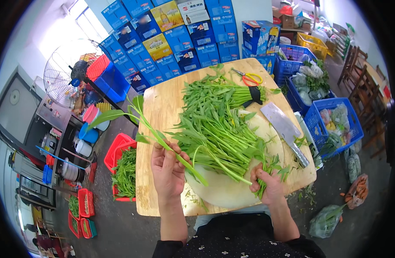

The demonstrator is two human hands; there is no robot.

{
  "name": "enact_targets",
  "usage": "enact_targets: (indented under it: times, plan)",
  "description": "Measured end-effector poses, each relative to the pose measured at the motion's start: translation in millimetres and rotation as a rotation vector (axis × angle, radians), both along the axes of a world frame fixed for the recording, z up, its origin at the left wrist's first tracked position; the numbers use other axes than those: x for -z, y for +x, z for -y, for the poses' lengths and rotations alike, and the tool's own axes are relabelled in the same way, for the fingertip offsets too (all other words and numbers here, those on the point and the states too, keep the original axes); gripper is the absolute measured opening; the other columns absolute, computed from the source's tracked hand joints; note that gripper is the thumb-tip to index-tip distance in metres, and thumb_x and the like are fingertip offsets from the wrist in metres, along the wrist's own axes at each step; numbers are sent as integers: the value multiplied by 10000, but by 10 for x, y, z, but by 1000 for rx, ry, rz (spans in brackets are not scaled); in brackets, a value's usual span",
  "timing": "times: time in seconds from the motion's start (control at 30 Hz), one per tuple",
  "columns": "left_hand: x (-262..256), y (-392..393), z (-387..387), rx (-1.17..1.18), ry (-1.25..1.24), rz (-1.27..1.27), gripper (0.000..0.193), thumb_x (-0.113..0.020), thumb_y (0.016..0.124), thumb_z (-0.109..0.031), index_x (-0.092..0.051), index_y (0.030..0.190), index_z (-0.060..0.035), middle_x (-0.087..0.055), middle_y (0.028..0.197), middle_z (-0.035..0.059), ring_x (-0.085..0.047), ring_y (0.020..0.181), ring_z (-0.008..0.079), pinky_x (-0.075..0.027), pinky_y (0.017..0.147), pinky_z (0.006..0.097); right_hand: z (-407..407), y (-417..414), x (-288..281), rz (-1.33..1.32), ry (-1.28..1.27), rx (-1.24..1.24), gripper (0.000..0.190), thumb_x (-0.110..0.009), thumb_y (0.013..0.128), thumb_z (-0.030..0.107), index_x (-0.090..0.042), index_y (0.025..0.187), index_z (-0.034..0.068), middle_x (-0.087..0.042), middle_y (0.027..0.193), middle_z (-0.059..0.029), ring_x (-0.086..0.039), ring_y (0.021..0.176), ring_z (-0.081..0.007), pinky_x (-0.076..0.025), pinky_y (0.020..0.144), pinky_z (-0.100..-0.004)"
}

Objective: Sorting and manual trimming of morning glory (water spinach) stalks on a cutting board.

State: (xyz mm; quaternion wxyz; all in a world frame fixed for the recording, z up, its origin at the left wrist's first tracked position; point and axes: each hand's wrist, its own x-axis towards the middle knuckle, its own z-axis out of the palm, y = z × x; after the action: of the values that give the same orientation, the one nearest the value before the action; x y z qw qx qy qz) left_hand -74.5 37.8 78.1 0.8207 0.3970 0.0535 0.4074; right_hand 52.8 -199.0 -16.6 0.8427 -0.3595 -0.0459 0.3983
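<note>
My left hand (169, 164) pinches a single stalk of water spinach (152, 129) above the table's near left part, its leaves pointing away to the upper left. In my right hand (267, 183) is a small bunch of leafy tips and stems (263, 163), gripped low at the near right of the pile. Between and beyond both hands spreads a loose heap of water spinach (213, 135), partly over a round pale cutting board (216, 190). A cleaver (281, 122) lies to the right, its handle towards me. Farther back, a black band (255, 94) wraps one bundle's stems.
Scissors (249, 77) with red and yellow handles rest at the wooden table's (162, 100) far edge. Left of it, a red basket (120, 145) holds greens. Blue crates (339, 129) with bagged produce stand right. A fan (78, 72) and stacked beer cartons (175, 40) are behind.
</note>
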Motion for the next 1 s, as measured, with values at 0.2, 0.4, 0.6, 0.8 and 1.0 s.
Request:
enact_targets:
  times: [0.2, 0.4, 0.6, 0.8, 1.0]
  plan:
    - [64, -42, -3, 26, 1, 6, 243, -519, 1063, -174, -539, 1294, -103, -655, 1027, 44, -701, 868, 154, -631, 717, 325, -163, -67, -190, 213, -115, -38, 125, -658, 969, 110, -604, 1048, 29, -617, 807, -58, -522, 558, -106, -429, 521, -260]
    - [305, -55, -23, 88, -87, -105, 260, -499, 1077, -236, -533, 1313, -132, -630, 1046, 12, -686, 865, 133, -630, 725, 345, -394, -113, -250, 530, -261, -87, 150, -652, 966, 112, -634, 1058, -5, -632, 781, -50, -542, 562, -88, -421, 492, -239]
    - [242, -77, 31, 163, -155, 12, 217, -548, 1047, -141, -532, 1258, -95, -628, 1031, 52, -672, 857, 164, -655, 694, 385, -384, 23, -284, 305, -170, -55, 205, -639, 975, 154, -639, 1095, -12, -593, 765, -23, -526, 588, -91, -405, 517, -229]
    - [120, -23, 349, 231, 69, -39, 321, -645, 988, -107, -502, 1274, -80, -580, 941, 71, -653, 766, 196, -639, 623, 335, -387, -94, -510, 118, -43, -254, 210, -657, 979, 158, -687, 1117, 2, -638, 826, -10, -553, 644, -62, -428, 520, -230]
    - [151, 156, 584, 131, 188, -195, 267, -608, 971, 3, -531, 1223, -43, -645, 1005, 81, -655, 830, 159, -558, 706, 249, -368, -228, -695, 351, 72, -121, 156, -671, 973, 140, -677, 1075, 22, -636, 800, 8, -544, 601, -42, -415, 494, -215]
